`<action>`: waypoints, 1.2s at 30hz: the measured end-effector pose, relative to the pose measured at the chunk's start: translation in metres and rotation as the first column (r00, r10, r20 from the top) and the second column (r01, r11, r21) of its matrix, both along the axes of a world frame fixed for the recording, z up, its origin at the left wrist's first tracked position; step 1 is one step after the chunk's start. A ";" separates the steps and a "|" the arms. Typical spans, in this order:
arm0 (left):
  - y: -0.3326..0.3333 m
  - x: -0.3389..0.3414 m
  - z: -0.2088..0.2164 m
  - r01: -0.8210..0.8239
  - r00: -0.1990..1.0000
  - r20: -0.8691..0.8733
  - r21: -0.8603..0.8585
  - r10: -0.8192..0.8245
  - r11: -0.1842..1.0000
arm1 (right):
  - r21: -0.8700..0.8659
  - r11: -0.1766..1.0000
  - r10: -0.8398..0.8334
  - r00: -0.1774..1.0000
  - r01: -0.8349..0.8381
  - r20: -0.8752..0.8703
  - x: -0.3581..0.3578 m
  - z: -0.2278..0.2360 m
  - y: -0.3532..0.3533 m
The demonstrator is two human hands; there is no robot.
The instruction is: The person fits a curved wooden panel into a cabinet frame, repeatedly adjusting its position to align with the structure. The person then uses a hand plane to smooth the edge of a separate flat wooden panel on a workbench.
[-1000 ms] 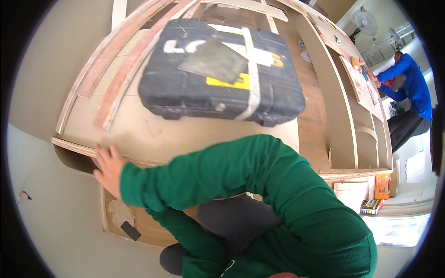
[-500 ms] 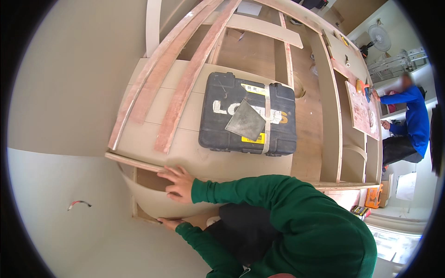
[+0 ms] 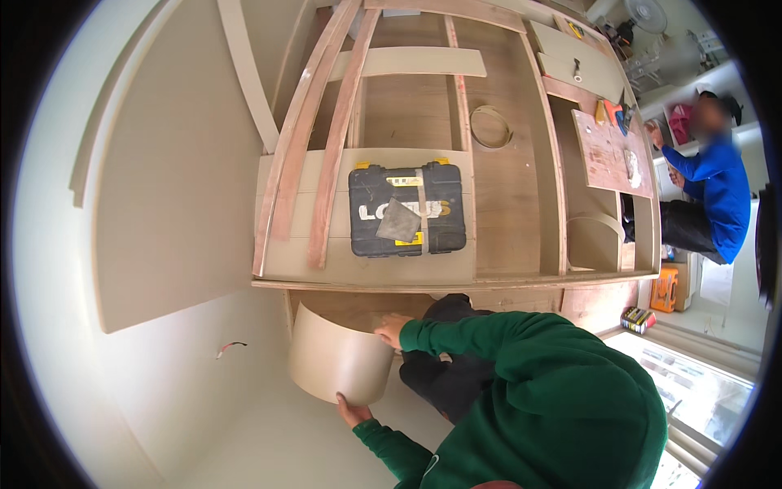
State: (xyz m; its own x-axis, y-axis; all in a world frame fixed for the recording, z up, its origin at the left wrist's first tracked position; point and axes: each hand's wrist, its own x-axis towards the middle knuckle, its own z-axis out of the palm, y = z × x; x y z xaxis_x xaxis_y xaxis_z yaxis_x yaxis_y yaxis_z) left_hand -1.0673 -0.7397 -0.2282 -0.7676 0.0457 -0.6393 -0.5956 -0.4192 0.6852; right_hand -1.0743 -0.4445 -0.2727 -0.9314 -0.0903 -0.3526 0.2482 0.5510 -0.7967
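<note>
In front of the frame, a thin, pale beige sheet point(image 3: 338, 354) curves into an open half-round. My left hand point(image 3: 352, 411) is closed on its lower edge, fingers against the outer face. At the sheet's upper right edge, my right hand point(image 3: 394, 329) pinches the rim, its fingertips partly hidden by the panel. Both sleeves are green. Just beyond the sheet lies the front edge of the wooden frame point(image 3: 366, 285).
A dark tool case point(image 3: 444, 212) with a grey square plate point(image 3: 399, 220) on it rests on the frame. Long wooden strips point(image 3: 334, 179) lie beside it. A coiled strip point(image 3: 491, 128) sits inside. At right, a person in blue point(image 3: 721, 179) works near a reddish board point(image 3: 607, 151).
The beige sheet has come away from the frame's front and bends into a tighter curve. Both my hands have moved right and closed on its edges. The view has shifted.
</note>
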 end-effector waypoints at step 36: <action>0.145 -0.108 0.272 0.893 0.364 -0.124 -0.234 -0.923 0.383 | 0.409 0.335 -0.917 0.194 0.849 0.350 0.389 0.073 0.054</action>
